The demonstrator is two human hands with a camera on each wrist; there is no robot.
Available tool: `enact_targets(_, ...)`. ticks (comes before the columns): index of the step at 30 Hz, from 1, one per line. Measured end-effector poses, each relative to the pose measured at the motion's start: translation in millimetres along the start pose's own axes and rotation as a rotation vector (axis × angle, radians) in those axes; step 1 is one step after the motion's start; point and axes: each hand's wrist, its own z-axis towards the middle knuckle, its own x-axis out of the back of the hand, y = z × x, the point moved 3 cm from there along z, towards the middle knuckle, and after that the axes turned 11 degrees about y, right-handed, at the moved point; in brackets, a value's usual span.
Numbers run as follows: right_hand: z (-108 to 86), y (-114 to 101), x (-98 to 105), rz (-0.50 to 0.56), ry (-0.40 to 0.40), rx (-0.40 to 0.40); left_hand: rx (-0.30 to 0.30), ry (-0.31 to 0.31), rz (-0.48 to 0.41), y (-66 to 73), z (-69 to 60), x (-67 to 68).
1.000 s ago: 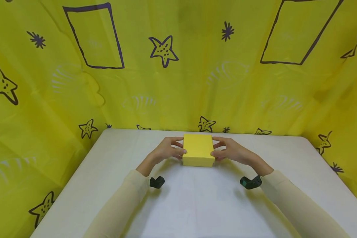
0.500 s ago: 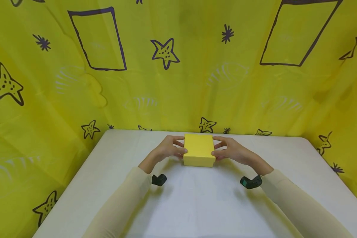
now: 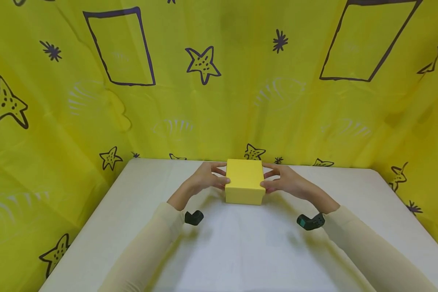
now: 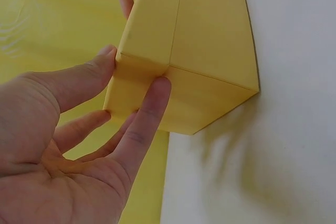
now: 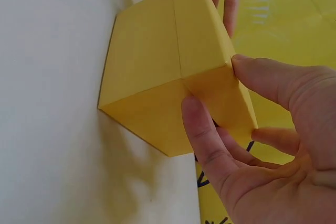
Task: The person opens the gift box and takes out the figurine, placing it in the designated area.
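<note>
A yellow cardboard box stands upright on the white table, its base point(image 3: 243, 198) touching the tabletop. Its matching yellow lid point(image 3: 244, 172) fits around the base's upper part; a seam between lid and base point(image 4: 215, 30) shows in both wrist views. My left hand point(image 3: 205, 178) holds the lid's left side, thumb toward the near corner, fingers toward the back and lower edge. On the opposite side my right hand point(image 3: 287, 181) grips the lid in the same manner, with one fingertip at the lid's lower edge in the right wrist view. The box's inside is hidden.
The white table point(image 3: 241, 251) extends around the box. A yellow curtain point(image 3: 226, 105) printed with dark starfish encloses its back and sides. Each wrist carries a dark camera mount, one left point(image 3: 194, 217) and one right point(image 3: 310, 222).
Both hands have risen slightly with the lid, and more of the box's front side shows below its top. The base has stayed in place on the table.
</note>
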Motion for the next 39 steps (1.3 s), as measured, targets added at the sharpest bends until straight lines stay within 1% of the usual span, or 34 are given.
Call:
enact_targets(8, -2.1, -13, 5, -0.003, -0.004, 0.018, -0.013, -0.001, -0.008, 14.9, -4.6, 3.1)
enact_targets(13, -2.1, -16, 6, 0.031, -0.004, 0.024, -0.04, -0.005, -0.008, 19.4, -5.7, 4.5)
enact_targets(16, -2.1, -18, 7, 0.033, 0.001, 0.026, -0.05, -0.004, -0.004, 20.3, -5.9, 5.1)
enact_targets(20, -0.9, -21, 7, 0.007, 0.036, 0.029, -0.057, 0.027, -0.011, 23.3, -6.3, 5.8)
enact_targets(26, 1.1, -29, 6, -0.012, 0.095, 0.05, -0.067, 0.085, -0.052, 29.6, -4.6, 7.1)
enact_targets(34, 1.8, -35, 5, -0.049, 0.155, 0.114, -0.078, 0.121, -0.062, 34.6, -5.2, 7.2)
enact_targets(36, 2.3, -37, 4, -0.048, 0.175, 0.127, -0.092, 0.138, -0.063, 35.9, -5.6, 6.3)
enact_targets(39, 2.9, -39, 4, -0.041, 0.207, 0.124, -0.129, 0.177, -0.048, 38.0, -6.6, 5.3)
